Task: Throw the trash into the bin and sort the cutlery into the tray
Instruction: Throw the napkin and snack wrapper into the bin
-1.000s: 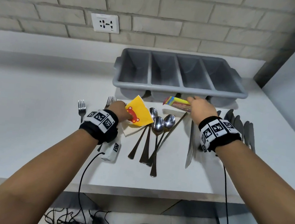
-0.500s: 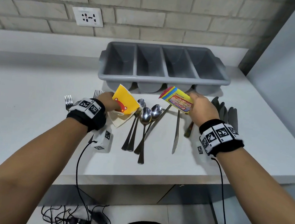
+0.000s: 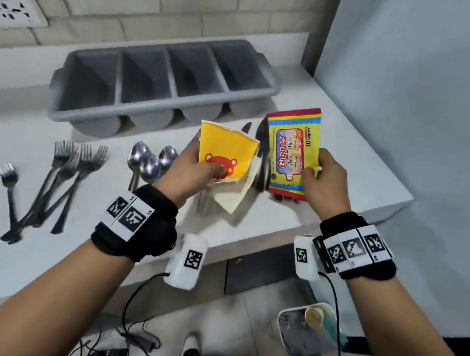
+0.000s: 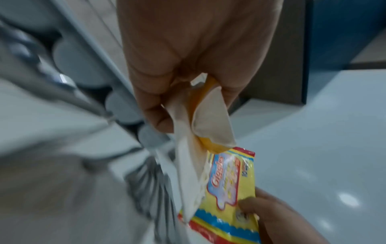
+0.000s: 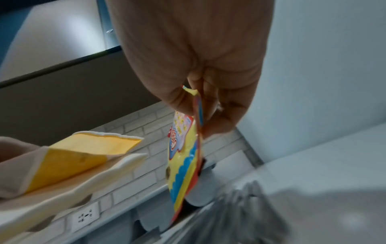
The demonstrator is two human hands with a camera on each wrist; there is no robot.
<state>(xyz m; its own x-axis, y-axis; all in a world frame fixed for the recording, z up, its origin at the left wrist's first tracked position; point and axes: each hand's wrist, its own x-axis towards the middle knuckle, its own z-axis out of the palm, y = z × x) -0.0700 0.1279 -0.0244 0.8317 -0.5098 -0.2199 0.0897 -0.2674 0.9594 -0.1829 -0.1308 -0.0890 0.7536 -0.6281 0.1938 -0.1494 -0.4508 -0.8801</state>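
Moved since earlier frame: both trash items now lifted clear of the counter (image 3: 297, 214); a second ago both at counter level among the cutlery.
Left hand (image 3: 190, 170): thumb and fingers pinching the yellow paper wrapper (image 3: 225, 150), a cream napkin (image 3: 233, 198) hanging beneath in the same grip.
Right hand (image 3: 325, 182): pinching the lower corner of the wipes packet (image 3: 289, 152), held upright, printed face toward the head camera.
Wrist views: confirm both pinches; wrapper and packet nearly touching, contact not resolvable.
View shift: head turned right and down; bin (image 3: 307, 329) on the floor below the counter edge, already holding a cup and other rubbish.
Cutlery: forks (image 3: 64, 176) in a loose pile at left, spoons (image 3: 149, 159) near centre, knives mostly hidden behind the trash.
Tray (image 3: 162, 81): four compartments, nothing visible inside.
Task status (judgement): trash pickup done, drop into bin pending; sorting not begun.
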